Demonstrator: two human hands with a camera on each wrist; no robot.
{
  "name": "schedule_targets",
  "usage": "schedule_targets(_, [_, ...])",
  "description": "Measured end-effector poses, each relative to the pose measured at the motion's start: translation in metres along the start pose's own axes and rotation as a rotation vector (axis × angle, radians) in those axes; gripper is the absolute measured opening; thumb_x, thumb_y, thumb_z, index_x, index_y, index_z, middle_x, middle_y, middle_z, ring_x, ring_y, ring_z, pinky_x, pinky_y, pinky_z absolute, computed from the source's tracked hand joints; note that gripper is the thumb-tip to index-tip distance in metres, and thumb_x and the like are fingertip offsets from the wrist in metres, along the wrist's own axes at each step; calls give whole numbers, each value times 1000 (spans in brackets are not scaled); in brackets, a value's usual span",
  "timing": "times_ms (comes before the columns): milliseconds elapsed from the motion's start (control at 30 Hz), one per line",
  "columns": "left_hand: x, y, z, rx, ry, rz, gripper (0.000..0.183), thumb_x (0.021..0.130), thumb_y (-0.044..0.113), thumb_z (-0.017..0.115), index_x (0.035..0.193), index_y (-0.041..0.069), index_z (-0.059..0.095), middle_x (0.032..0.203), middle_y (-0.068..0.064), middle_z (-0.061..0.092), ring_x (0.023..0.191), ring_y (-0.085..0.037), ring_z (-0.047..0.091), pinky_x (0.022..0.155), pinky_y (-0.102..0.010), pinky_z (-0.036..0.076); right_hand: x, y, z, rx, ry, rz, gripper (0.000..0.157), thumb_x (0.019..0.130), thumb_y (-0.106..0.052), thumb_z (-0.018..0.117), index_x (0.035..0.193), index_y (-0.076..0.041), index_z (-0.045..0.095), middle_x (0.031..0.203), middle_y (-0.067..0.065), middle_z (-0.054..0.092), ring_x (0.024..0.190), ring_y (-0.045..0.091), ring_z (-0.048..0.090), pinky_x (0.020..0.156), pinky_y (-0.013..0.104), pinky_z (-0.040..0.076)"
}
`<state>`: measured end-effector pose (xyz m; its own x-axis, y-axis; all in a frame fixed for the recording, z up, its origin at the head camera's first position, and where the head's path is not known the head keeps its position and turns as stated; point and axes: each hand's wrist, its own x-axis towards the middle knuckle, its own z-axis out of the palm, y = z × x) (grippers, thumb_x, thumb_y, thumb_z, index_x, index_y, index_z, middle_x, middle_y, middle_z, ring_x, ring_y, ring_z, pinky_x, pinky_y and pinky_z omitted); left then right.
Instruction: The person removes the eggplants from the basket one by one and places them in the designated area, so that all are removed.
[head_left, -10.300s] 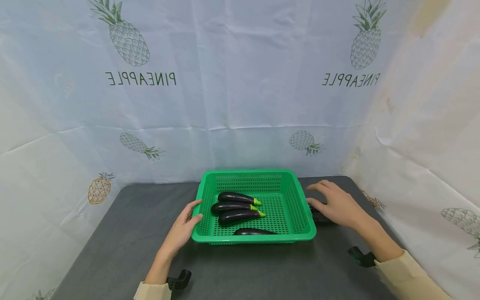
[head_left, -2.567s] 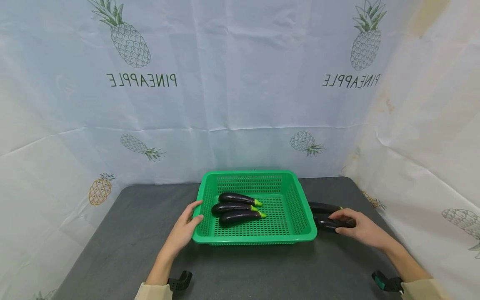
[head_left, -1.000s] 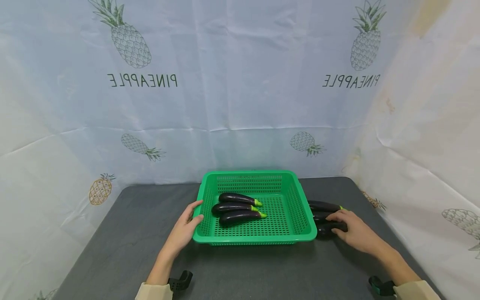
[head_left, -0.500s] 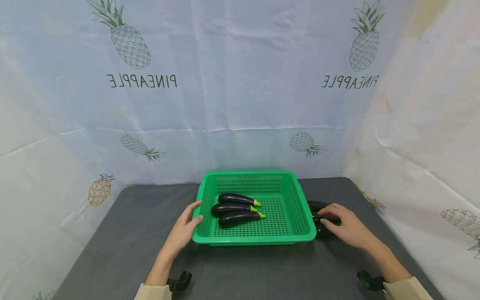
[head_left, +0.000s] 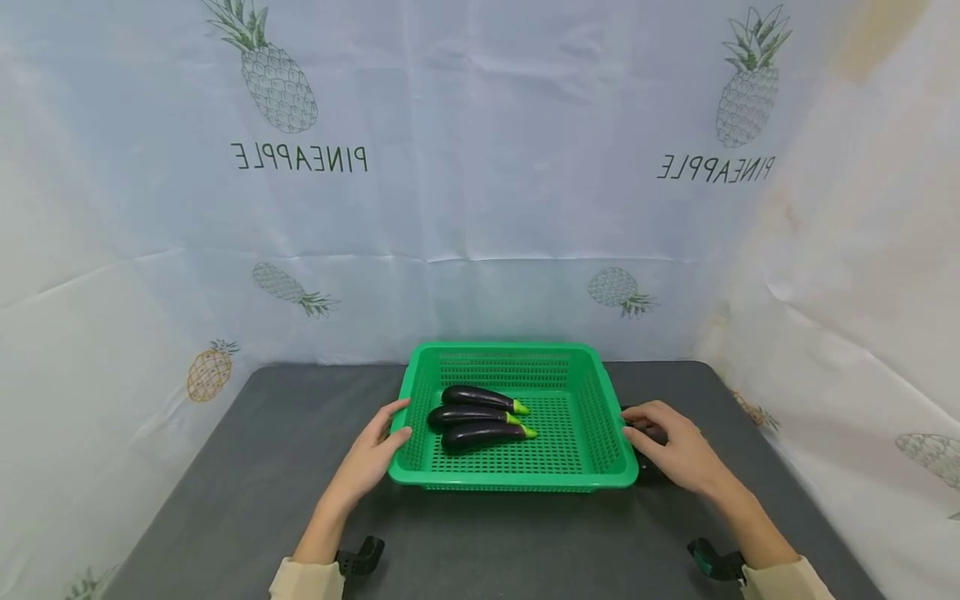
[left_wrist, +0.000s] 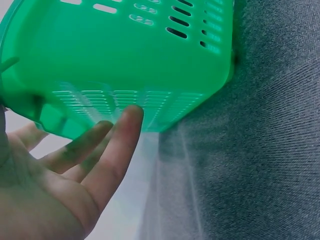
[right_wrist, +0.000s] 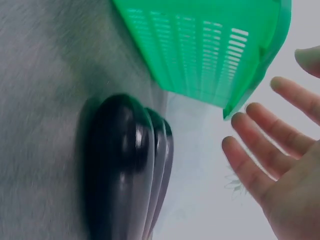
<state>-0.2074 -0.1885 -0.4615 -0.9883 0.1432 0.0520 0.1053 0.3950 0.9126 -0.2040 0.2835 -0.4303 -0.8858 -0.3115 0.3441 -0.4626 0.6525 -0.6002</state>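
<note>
Head view gives me a left hand (head_left: 367, 454), fingers nearly straight at the green basket (head_left: 517, 481)'s rim; the right hand (head_left: 678, 446), spread and empty, is opposite. Three inner eggplants (head_left: 480, 436) could slide if uneven pushing tilts it; three outer eggplants (right_wrist: 120, 170) risk being knocked.

The head camera looks forward and down from high up, over the green, box-shaped plastic basket (head_left: 513, 481) and the dark grey worktop (head_left: 480, 546). The left wrist camera is low and tipped sideways, close by the basket's left end. The right wrist camera, tipped too, faces its right end, near long, dark purple eggplants (right_wrist: 120, 170). All three views share the basket.
</note>
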Motion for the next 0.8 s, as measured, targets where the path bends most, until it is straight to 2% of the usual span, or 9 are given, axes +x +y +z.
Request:
schedule_targets(167, [-1,2,-1,72,24,22,55,107,31,56,158,22,37,158,-20,38,142,-46,40,108,-65,37,2,-3,5,56,-20,59,32,103,-23,63,131,-9,65,123,8,61,100,18,64,81,31,55])
schedule_targets(300, [0,5,1,124,55,49,56,107,26,57,157,16,37,148,-19,49,133,-41,51,103,-59,45,5,-1,8,104,-48,112,36,104,-26,63,136,-9,63,126,9,59,100,20,63,81,32,54])
schedule_targets(433, [-1,11,1,202,94,71,54,106,24,58,156,12,40,149,-17,48,135,-37,48,104,-58,44,8,5,14,131,-70,142,41,104,-28,63,140,-10,60,127,10,57,99,21,59,79,34,51])
schedule_targets(600, [0,25,-1,350,138,131,50,105,22,59,152,10,47,150,-18,46,138,-41,42,104,-65,39,9,13,20,183,-70,147,44,104,-26,62,144,-11,56,140,16,53,114,32,58,85,45,51])
schedule_targets(700, [2,37,-1,427,154,193,47,103,19,60,147,7,52,148,-17,49,136,-40,44,103,-64,41,8,16,23,213,-73,145,46,104,-25,62,147,-11,53,147,19,48,123,40,56,90,52,50])
schedule_targets(800, [3,48,0,488,150,229,43,102,19,61,143,8,57,144,-14,53,133,-38,48,101,-61,44,7,18,26,229,-75,149,48,104,-25,63,148,-11,52,149,19,47,126,42,54,92,52,51])
